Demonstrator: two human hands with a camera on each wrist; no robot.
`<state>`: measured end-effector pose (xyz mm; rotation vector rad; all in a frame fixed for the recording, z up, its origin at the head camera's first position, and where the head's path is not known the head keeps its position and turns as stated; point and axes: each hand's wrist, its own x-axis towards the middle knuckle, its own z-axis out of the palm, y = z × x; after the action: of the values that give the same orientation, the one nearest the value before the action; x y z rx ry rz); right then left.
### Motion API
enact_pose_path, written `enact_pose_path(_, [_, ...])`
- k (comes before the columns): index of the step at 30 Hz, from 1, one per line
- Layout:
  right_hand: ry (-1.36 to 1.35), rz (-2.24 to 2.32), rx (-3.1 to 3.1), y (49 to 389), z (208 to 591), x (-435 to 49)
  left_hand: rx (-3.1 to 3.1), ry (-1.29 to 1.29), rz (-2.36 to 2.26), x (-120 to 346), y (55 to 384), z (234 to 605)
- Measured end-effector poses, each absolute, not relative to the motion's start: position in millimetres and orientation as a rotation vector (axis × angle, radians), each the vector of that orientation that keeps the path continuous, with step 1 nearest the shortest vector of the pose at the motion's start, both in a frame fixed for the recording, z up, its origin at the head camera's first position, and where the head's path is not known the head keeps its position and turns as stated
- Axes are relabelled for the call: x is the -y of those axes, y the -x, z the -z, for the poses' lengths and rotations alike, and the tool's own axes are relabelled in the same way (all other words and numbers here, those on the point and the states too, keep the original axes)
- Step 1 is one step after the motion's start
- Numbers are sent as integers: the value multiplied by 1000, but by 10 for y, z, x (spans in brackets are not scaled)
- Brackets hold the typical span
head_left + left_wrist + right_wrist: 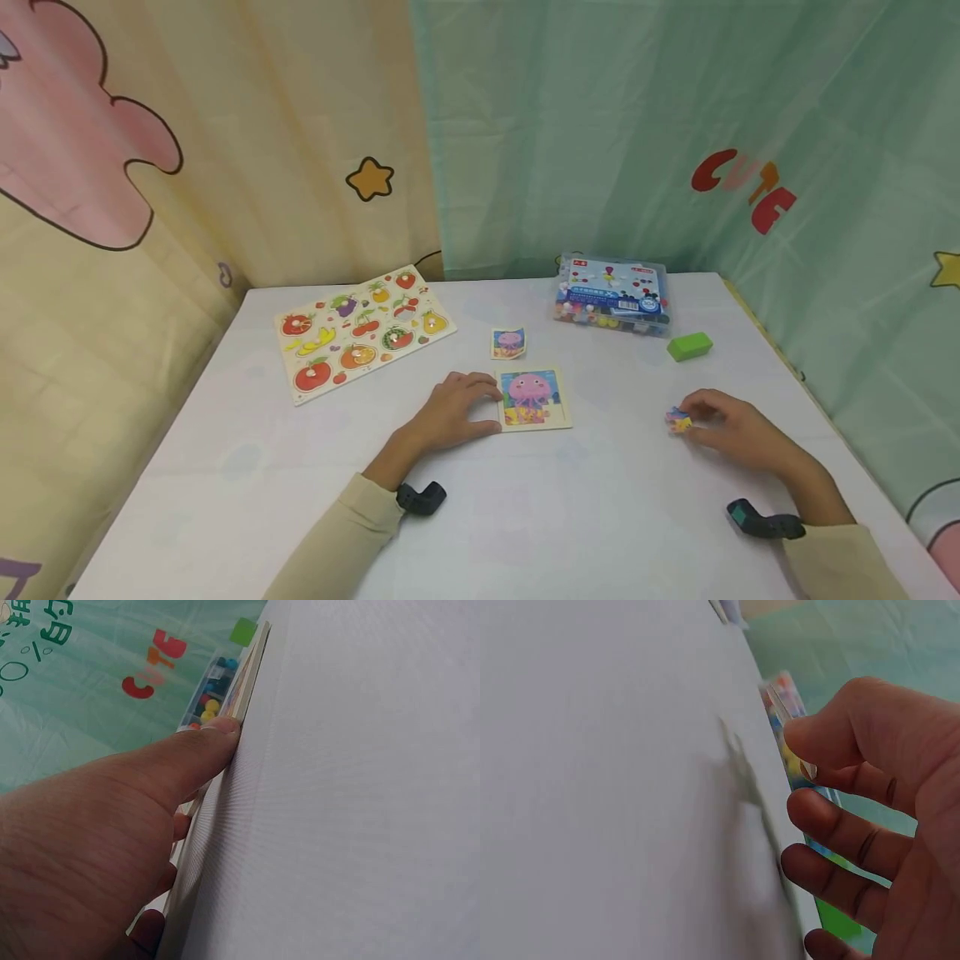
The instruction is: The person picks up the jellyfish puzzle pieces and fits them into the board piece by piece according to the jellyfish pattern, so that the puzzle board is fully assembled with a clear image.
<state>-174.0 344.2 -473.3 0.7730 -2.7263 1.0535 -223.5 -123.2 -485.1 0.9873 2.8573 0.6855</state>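
A jigsaw puzzle (534, 398) in a pale square frame shows a pink jellyfish, with a light gap at its lower right. My left hand (457, 410) holds the frame at its left side, thumb at the lower corner and fingers higher up. In the left wrist view the thumb of the left hand (112, 802) lies against the frame's edge. Out to the right, my right hand (738, 429) pinches a small blue, pink and yellow puzzle piece (678, 420) between thumb and index finger, just over the table. Its other fingers are loosely bent.
Behind the puzzle lies a small jellyfish picture card (508, 343). A fruit peg board (365, 331) lies at the back left. A clear box of colored beads (612, 295) stands at the back right, near a green block (689, 346). Curtains (555, 133) border the white table (570, 508).
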Motion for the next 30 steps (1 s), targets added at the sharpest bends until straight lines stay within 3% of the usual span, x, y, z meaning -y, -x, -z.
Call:
enact_pose_path(14, [-994, -1179, 2816, 2252, 4691, -2148, -2842, -975, -716, 1223, 2231, 4830])
enact_pose_path(30, [-960, -1037, 2922, 2236, 4741, -1897, -2830, -978, -736, 1237, 2212, 4803])
